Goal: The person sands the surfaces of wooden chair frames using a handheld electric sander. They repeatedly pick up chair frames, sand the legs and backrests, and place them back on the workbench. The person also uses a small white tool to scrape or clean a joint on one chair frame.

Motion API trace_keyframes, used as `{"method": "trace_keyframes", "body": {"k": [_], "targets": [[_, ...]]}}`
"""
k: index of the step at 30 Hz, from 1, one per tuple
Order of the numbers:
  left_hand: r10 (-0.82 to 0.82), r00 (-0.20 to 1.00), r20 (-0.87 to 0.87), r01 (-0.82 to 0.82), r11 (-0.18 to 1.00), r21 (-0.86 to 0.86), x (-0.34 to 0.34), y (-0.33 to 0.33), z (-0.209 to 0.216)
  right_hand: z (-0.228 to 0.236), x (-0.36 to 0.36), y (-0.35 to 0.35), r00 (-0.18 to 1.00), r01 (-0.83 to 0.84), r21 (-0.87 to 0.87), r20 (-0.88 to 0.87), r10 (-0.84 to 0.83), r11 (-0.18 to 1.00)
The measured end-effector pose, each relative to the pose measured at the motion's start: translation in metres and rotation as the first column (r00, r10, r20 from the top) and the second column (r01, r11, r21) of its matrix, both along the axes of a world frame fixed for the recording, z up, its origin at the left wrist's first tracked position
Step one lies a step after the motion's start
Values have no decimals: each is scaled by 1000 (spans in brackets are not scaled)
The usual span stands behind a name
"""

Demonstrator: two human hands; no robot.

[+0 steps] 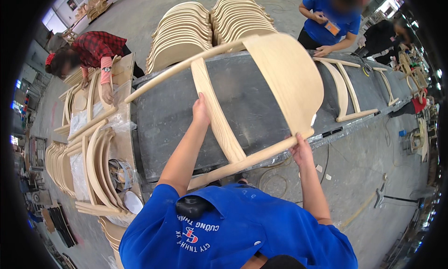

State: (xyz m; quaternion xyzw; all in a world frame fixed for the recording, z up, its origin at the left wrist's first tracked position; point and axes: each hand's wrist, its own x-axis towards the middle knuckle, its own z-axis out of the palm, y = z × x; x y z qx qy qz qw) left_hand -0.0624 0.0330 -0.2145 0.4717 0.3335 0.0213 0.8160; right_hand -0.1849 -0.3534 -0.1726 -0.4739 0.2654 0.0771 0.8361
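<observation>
I hold a pale wooden chair back frame (285,78) over a dark-topped conveyor table (163,129). It has a wide curved backrest panel, a narrower cross rail (215,115) and two long round posts. My left hand (201,111) is closed round the cross rail near its middle. At the right end of the near post (247,158), my right hand (302,150) grips the frame beside the corner of the backrest. The frame sits tilted across the view, and its near post passes close in front of my chest.
Stacks of curved wooden panels (182,33) stand beyond the table. More chair frames (347,89) lie along it to the right. A side bench (123,96) at left carries frames, curved parts and a tin (121,173). Co-workers stand at far left and far right.
</observation>
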Motion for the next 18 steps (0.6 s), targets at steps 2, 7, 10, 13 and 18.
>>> {"method": "trace_keyframes", "body": {"k": [2, 7, 10, 13, 18], "targets": [[-13, 999, -41, 13, 1000, -7, 2, 5, -48, -31, -10, 1, 996, -7, 9, -85, 8, 1000], [-6, 992, -124, 6, 1000, 3, -10, 10, -117, -87, -22, 6, 966, 17, 28, -258, -9, 999], [-68, 987, -148, 77, 995, 57, -4, 22, -120, -103, -21, 14, 940, -44, 55, -336, 60, 998], [-222, 969, -106, 221, 975, -20, 6, 43, -113, -111, -12, 29, 928, -37, 89, -366, 68, 995], [-277, 940, -199, 334, 864, 378, -13, 76, -106, -122, 3, 69, 910, -158, 72, -377, 173, 985]]}}
